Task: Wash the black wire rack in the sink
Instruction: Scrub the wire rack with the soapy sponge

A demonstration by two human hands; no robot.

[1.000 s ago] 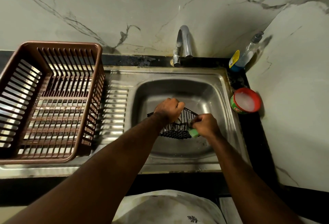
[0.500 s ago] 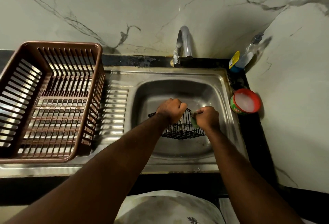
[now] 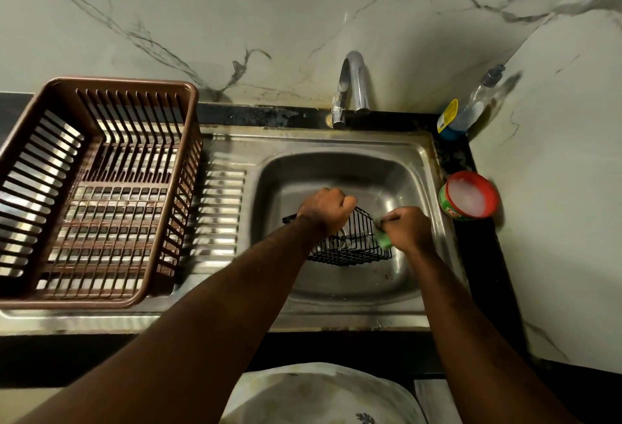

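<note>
**Slick wire, sideways push: where this scrub can slip**

My left grip (image 3: pixel 324 210) is curled tight round the top edge of the black wire rack (image 3: pixel 350 250), holding it inside the sink (image 3: pixel 336 144), about mid-basin. I cannot tell whether its lower edge rests on the sink floor. My right grip (image 3: pixel 409 228) is closed on a green scrubber (image 3: pixel 383 241) pressed against the rack's right end.

As I judge it, the main risk is wet wire sliding through my left fingers when the scrubber shoves sideways, so the rack twists or drops into the sink. The thin wires could also snag the scrubber. A stroke carried past the sink's right rim could knock the red soap tub (image 3: pixel 469 196), which stands on the desk just beside that rim.
</note>
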